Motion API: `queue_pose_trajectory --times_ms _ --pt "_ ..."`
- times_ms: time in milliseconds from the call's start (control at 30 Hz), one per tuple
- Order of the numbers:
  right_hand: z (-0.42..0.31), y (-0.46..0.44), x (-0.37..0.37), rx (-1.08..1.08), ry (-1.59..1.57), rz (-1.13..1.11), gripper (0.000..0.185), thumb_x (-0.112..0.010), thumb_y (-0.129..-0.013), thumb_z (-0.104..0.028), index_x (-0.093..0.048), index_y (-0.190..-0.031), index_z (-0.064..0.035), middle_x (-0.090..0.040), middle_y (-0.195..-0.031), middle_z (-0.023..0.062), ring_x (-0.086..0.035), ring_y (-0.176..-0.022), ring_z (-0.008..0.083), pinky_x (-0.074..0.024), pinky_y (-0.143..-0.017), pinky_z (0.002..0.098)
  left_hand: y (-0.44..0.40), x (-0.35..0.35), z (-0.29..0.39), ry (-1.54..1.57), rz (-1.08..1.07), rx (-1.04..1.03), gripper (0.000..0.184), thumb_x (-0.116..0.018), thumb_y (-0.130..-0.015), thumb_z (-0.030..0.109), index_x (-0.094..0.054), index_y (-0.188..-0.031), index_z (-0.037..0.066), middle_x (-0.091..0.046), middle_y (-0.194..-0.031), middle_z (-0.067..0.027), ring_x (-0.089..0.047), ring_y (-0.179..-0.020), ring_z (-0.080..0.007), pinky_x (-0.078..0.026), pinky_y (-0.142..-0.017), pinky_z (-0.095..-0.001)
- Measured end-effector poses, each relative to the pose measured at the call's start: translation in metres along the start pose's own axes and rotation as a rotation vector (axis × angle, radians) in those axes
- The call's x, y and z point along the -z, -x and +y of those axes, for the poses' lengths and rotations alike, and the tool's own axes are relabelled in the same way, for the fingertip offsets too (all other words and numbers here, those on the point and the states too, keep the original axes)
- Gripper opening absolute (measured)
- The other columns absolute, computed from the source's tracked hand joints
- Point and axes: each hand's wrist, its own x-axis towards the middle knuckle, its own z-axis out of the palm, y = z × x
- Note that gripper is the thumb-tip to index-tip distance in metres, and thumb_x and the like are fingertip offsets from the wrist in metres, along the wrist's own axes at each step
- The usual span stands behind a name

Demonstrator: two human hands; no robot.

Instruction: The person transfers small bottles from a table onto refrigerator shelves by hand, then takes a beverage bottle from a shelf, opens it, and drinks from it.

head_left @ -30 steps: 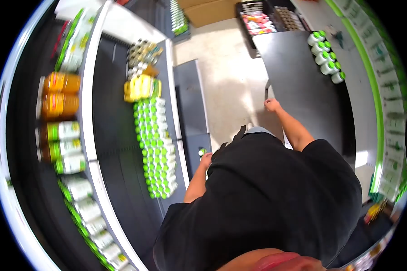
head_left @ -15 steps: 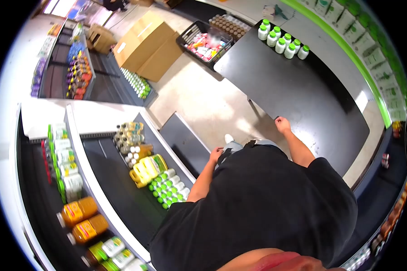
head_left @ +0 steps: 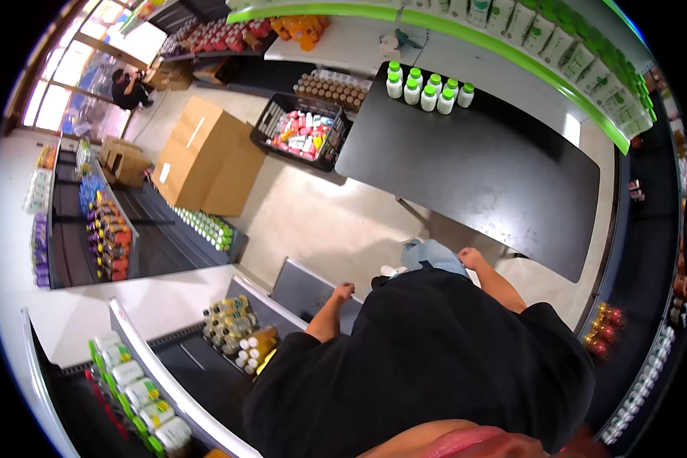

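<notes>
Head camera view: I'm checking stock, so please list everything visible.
table: one, black, centre-right
white bottles: nine, green-capped, on table
crate: one, black, left of table
packets: many, mostly red-white, in crate
large cardboard box: one, brown, left of crate
round items: many, brown, beyond crate
pouches: many, white-green, upper right
glossy bottles: several, pale yellow, lower left
shelves: several, dark, left and right
other stock: many, mixed colours, on shelves
distant person: one, dark clothes, upper left
shirt: one, black, bottom
jeans: one pair, blue, centre
left grip: one, bare, below centre
right grip: one, bare, by jeans
</notes>
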Motion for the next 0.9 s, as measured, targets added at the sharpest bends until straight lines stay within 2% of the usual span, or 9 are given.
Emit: queue_pose_trajectory --times_ms 133,167,333,400,467,600,667,800,900 --pt "0.010 -0.014 0.003 -0.121 -0.166 -0.096 0.022 -0.056 -0.081 -0.025 -0.069 -0.085 -0.0078 -0.068 -0.077 0.0075 -0.066 -0.063 0.0185 -0.0539 -0.057 0.0345 -0.025 -0.007 0.060 -0.313 -0.093 -0.168 0.034 -0.057 -0.082 0.021 -0.064 -0.109 0.002 -0.067 -0.094 -0.0101 -0.063 -0.087 -0.0196 -0.051 -0.074 -0.0325" --pt "0.008 -0.019 0.006 -0.154 -0.214 -0.073 0.022 -0.056 -0.081 -0.025 -0.069 -0.086 -0.0078 -0.068 -0.077 0.0067 -0.066 -0.062 0.0182 -0.0532 -0.056 0.0339 -0.045 -0.007 0.069 -0.190 -0.215 -0.211 0.036 -0.059 -0.081 0.023 -0.064 -0.110 0.003 -0.067 -0.095 -0.0110 -0.063 -0.087 -0.0184 -0.050 -0.078 -0.0317" --pt "-0.029 -0.039 0.024 -0.231 -0.458 0.019 0.024 -0.056 -0.080 -0.024 -0.068 -0.092 -0.0070 -0.067 -0.075 0.0050 -0.065 -0.059 0.0168 -0.0506 -0.051 0.0311 -0.105 0.003 0.171 -0.599 -0.438 -0.937 0.038 -0.062 -0.080 0.028 -0.064 -0.110 0.005 -0.068 -0.092 -0.0085 -0.063 -0.081 -0.0181 -0.050 -0.075 -0.0329" --pt "-0.017 -0.071 0.008 -0.176 -0.450 0.012 0.023 -0.057 -0.081 -0.023 -0.068 -0.092 -0.0075 -0.066 -0.073 0.0053 -0.063 -0.057 0.0164 -0.0503 -0.051 0.0310 -0.111 0.002 0.223 -0.462 -0.263 -0.645 0.037 -0.060 -0.082 0.028 -0.061 -0.112 0.008 -0.067 -0.092 -0.0062 -0.063 -0.078 -0.0174 -0.049 -0.068 -0.0342" --pt "-0.017 -0.093 0.003 -0.164 -0.428 0.018 0.022 -0.057 -0.082 -0.022 -0.068 -0.092 -0.0068 -0.066 -0.072 0.0055 -0.062 -0.056 0.0161 -0.0505 -0.052 0.0309 -0.073 0.002 0.290 -0.015 -0.224 -0.222 0.035 -0.057 -0.084 0.026 -0.059 -0.114 0.011 -0.066 -0.093 -0.0052 -0.062 -0.075 -0.0161 -0.046 -0.061 -0.0318" --pt "-0.040 -0.080 0.014 -0.246 -0.620 0.014 0.021 -0.059 -0.082 -0.020 -0.067 -0.088 -0.0004 -0.065 -0.074 0.0079 -0.060 -0.056 0.0162 -0.0519 -0.053 0.0310 -0.072 0.007 0.354 -0.187 -0.197 -0.223 0.033 -0.054 -0.086 0.023 -0.057 -0.118 0.012 -0.066 -0.096 -0.0045 -0.061 -0.074 -0.0152 -0.044 -0.059 -0.0298" --pt "-0.020 -0.092 -0.007 -0.233 -0.713 0.108 0.022 -0.058 -0.083 -0.020 -0.066 -0.089 0.0000 -0.065 -0.075 0.0092 -0.060 -0.057 0.0168 -0.0519 -0.052 0.0305 -0.083 0.004 0.388 -0.261 -0.247 -0.241 0.031 -0.054 -0.086 0.019 -0.058 -0.115 0.011 -0.066 -0.095 -0.0045 -0.060 -0.072 -0.0154 -0.045 -0.060 -0.0304" --pt "-0.018 -0.077 -0.041 -0.344 -0.937 0.391 0.024 -0.057 -0.085 -0.021 -0.063 -0.092 0.0006 -0.064 -0.078 0.0107 -0.060 -0.059 0.0185 -0.0519 -0.051 0.0302 -0.177 0.000 0.441 -0.392 -0.400 -0.578 0.024 -0.056 -0.085 0.013 -0.060 -0.107 0.004 -0.066 -0.086 -0.0053 -0.061 -0.076 -0.0141 -0.049 -0.066 -0.0318" --pt "-0.035 -0.041 -0.070 -0.489 -1.169 0.448 0.024 -0.057 -0.085 -0.024 -0.062 -0.098 -0.0047 -0.064 -0.079 0.0100 -0.061 -0.060 0.0197 -0.0510 -0.050 0.0328 -0.184 -0.020 0.525 -0.680 -0.270 -1.038 0.026 -0.058 -0.082 0.015 -0.059 -0.107 0.006 -0.062 -0.099 -0.0121 -0.062 -0.081 -0.0219 -0.049 -0.080 -0.0349"
